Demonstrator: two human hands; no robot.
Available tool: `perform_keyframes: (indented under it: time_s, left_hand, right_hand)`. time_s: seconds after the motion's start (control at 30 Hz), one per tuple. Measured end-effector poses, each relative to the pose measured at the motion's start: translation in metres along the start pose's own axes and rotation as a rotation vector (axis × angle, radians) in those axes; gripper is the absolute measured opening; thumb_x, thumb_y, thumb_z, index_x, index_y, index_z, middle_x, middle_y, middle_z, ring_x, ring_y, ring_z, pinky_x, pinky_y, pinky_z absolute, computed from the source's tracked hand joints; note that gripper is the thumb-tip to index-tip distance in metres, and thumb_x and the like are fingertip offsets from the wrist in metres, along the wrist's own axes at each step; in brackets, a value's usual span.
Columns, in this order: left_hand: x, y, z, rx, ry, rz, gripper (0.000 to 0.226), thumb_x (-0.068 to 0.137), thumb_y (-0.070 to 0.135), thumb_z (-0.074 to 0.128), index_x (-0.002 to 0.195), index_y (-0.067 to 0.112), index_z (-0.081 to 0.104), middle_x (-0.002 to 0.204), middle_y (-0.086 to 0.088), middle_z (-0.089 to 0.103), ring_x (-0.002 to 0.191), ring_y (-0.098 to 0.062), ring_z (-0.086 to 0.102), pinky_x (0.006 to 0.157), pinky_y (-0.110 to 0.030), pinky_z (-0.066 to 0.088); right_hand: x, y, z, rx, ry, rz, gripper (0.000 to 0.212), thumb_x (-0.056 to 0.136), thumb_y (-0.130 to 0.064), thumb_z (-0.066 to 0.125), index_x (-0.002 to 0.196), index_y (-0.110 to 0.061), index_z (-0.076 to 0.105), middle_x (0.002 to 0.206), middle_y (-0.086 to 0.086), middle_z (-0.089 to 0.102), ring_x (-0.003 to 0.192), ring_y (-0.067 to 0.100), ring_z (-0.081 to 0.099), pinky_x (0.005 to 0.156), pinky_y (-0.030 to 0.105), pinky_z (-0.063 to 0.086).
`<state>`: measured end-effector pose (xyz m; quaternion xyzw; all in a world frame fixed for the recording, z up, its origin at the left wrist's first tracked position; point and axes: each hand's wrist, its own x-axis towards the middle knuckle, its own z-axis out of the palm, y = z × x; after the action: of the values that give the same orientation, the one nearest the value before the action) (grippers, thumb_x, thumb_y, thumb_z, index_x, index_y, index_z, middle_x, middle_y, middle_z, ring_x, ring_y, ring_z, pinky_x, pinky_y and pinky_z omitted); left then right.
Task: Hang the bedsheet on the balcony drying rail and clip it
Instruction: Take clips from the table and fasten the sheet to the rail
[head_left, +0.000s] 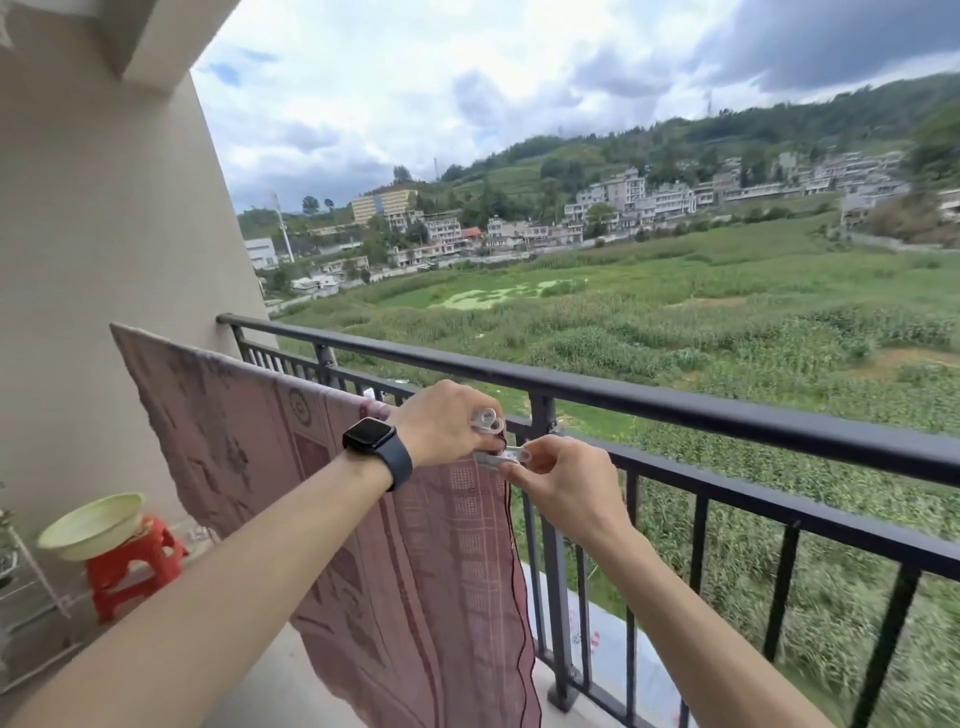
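- On the balcony, through the head camera: the bedsheet (415, 571), pink and patterned, is draped by its top edge just inside the black railing (727, 415) and hangs down toward the floor.
- What carries the sheet is hidden under the cloth, so the support cannot be made out.
- The sheet's top edge is seen sloping from the beige wall (104, 234) at the left down to the two hands near the middle.
- The left hand (441, 423) is held at that top edge near the right corner. Its fingers are curled round spare clips (488, 420) of clear plastic, which poke out past the knuckles; how many cannot be told.
- A dark watch (371, 441) is worn on that wrist.
- The right hand (561, 480) is held just beside the left, and a clear clip (506, 457) is pinched between thumb and fingertips right at the sheet's top right corner.
- Whether the clip's jaws are closed onto the cloth cannot be told; that spot is blurred.
- Low at the left, a pale green basin (93, 525) is set on a red stool (135, 566), close to the wall.
- Beyond the railing, green fields (727, 322) and houses (623, 202) are seen under cloud.
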<state>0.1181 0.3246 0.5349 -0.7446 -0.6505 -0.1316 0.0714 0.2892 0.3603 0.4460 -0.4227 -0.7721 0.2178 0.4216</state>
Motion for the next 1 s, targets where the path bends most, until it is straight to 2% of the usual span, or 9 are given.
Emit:
perform_keyframes:
  time_s: [0.13, 0.2, 0.27, 0.37, 0.53, 0.7, 0.83, 0.9, 1.0]
  left_hand:
    - [-0.019, 0.006, 0.011, -0.166, 0.205, -0.059, 0.025, 0.084, 0.041, 0.069, 0.106, 0.033, 0.06, 0.089, 0.013, 0.054, 0.084, -0.003, 0.054, 0.071, -0.024, 0.042]
    - [-0.045, 0.007, 0.028, -0.353, 0.279, -0.135, 0.024, 0.085, 0.036, 0.064, 0.099, 0.026, 0.047, 0.076, 0.014, 0.045, 0.064, -0.002, 0.045, 0.06, -0.024, 0.033]
    - [-0.073, 0.011, 0.06, -0.62, 0.158, -0.216, 0.02, 0.084, 0.032, 0.053, 0.095, 0.022, 0.04, 0.071, 0.009, 0.038, 0.057, -0.005, 0.038, 0.059, -0.029, 0.029]
    - [-0.111, 0.02, 0.129, -0.845, -0.141, -0.357, 0.013, 0.095, 0.03, 0.04, 0.098, 0.019, 0.047, 0.069, 0.007, 0.042, 0.057, 0.001, 0.045, 0.065, -0.034, 0.034]
    - [-0.167, 0.037, 0.238, -1.037, -0.457, -0.518, 0.034, 0.094, 0.04, 0.061, 0.123, 0.022, 0.057, 0.074, 0.004, 0.066, 0.065, -0.018, 0.055, 0.058, -0.033, 0.041]
    - [-0.195, 0.061, 0.283, -1.152, -0.541, -0.667, 0.031, 0.09, 0.032, 0.07, 0.107, 0.006, 0.063, 0.06, 0.0, 0.061, 0.051, -0.011, 0.052, 0.051, -0.024, 0.039]
    - [-0.205, 0.071, 0.297, -1.138, -0.55, -0.687, 0.028, 0.082, 0.029, 0.079, 0.105, 0.014, 0.072, 0.074, 0.001, 0.068, 0.06, -0.009, 0.056, 0.057, -0.022, 0.045]
    - [-0.21, 0.075, 0.303, -1.094, -0.555, -0.664, 0.029, 0.079, 0.032, 0.082, 0.103, 0.018, 0.076, 0.079, 0.003, 0.071, 0.062, -0.007, 0.056, 0.062, -0.022, 0.046]
    - [-0.213, 0.078, 0.307, -1.025, -0.594, -0.654, 0.028, 0.079, 0.037, 0.08, 0.103, 0.023, 0.077, 0.077, 0.009, 0.072, 0.062, -0.003, 0.056, 0.064, -0.019, 0.046]
  right_hand:
    - [-0.016, 0.022, -0.002, 0.039, -0.048, 0.02, 0.084, 0.071, -0.068, 0.075, 0.139, -0.023, 0.054, 0.118, -0.011, 0.06, 0.088, 0.002, 0.062, 0.084, 0.03, 0.056]
    - [-0.034, 0.038, -0.002, 0.113, -0.058, 0.048, 0.077, 0.073, -0.064, 0.075, 0.137, -0.026, 0.056, 0.116, -0.016, 0.058, 0.089, -0.001, 0.062, 0.084, 0.025, 0.055]
    - [-0.059, 0.055, 0.001, 0.217, -0.082, 0.099, 0.054, 0.078, -0.057, 0.074, 0.124, -0.03, 0.064, 0.109, -0.02, 0.064, 0.087, -0.003, 0.064, 0.08, 0.016, 0.053]
    - [-0.108, 0.084, 0.017, 0.413, -0.264, 0.224, 0.028, 0.085, -0.042, 0.074, 0.111, -0.034, 0.071, 0.102, -0.017, 0.072, 0.08, -0.002, 0.067, 0.071, 0.011, 0.049]
    - [-0.197, 0.127, 0.057, 0.519, -0.463, 0.349, 0.029, 0.087, -0.021, 0.077, 0.109, -0.039, 0.073, 0.097, -0.015, 0.075, 0.075, 0.008, 0.07, 0.072, 0.024, 0.054]
    - [-0.255, 0.159, 0.07, 0.469, -0.393, 0.476, 0.005, 0.089, -0.025, 0.075, 0.088, -0.029, 0.078, 0.08, -0.009, 0.075, 0.076, 0.008, 0.071, 0.075, 0.029, 0.055]
    - [-0.275, 0.168, 0.066, 0.44, -0.322, 0.537, 0.004, 0.087, -0.021, 0.076, 0.084, -0.023, 0.077, 0.079, -0.008, 0.072, 0.067, -0.001, 0.065, 0.066, 0.015, 0.046]
    - [-0.283, 0.171, 0.066, 0.411, -0.29, 0.556, 0.003, 0.086, -0.019, 0.077, 0.089, -0.02, 0.076, 0.094, -0.008, 0.07, 0.069, -0.005, 0.066, 0.065, 0.008, 0.044]
    - [-0.29, 0.178, 0.066, 0.431, -0.342, 0.609, 0.03, 0.087, -0.022, 0.077, 0.115, -0.023, 0.064, 0.108, -0.014, 0.068, 0.075, -0.003, 0.069, 0.067, 0.008, 0.048]
